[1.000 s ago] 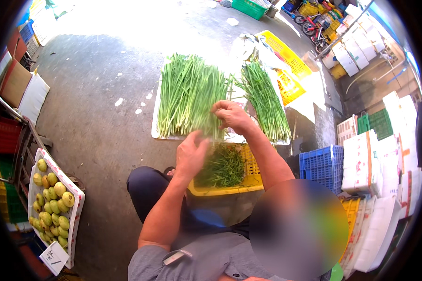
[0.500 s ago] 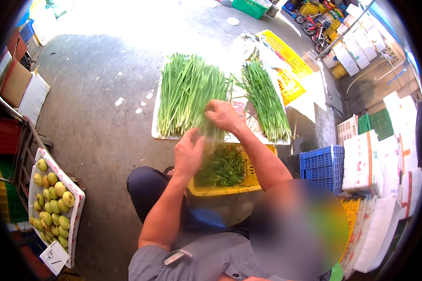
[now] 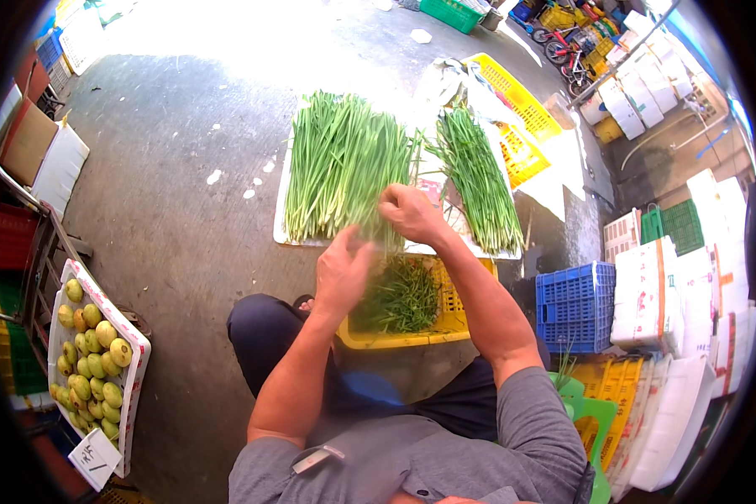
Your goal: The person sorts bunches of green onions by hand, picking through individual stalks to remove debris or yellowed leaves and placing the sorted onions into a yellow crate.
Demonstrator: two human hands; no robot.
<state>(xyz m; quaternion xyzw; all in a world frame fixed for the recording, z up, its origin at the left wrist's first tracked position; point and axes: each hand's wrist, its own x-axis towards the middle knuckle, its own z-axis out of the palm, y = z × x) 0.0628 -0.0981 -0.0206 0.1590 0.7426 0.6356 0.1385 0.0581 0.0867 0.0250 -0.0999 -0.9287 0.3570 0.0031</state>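
Observation:
My left hand [image 3: 343, 267] is closed, its fingertips smeared by motion, just in front of a large bunch of long green chives [image 3: 332, 168] with pale stem ends. Beside it and slightly farther off, my right hand [image 3: 413, 215] is closed, knuckles up. Blurred green strands run between the two hands, seemingly a few chives held by both; their ends are smeared. The big bunch lies on a white foam tray [image 3: 282, 220]. A second, narrower bunch of chives [image 3: 481, 181] lies to its right. Below my hands, a yellow crate [image 3: 378, 342] holds loose green trimmings [image 3: 407, 294].
At the left stands a foam box [image 3: 140, 370] of green-yellow fruit. A yellow basket [image 3: 512, 92] lies behind the chives. To my right are a blue crate [image 3: 575, 307], stacked white foam boxes [image 3: 643, 294] and a green plastic chair [image 3: 596, 412]. My knees flank the yellow crate.
Both hands have shifted slightly to the right, still close together. A dark round blurred shape that covered my right upper arm is gone; my sleeve and the green chair now show.

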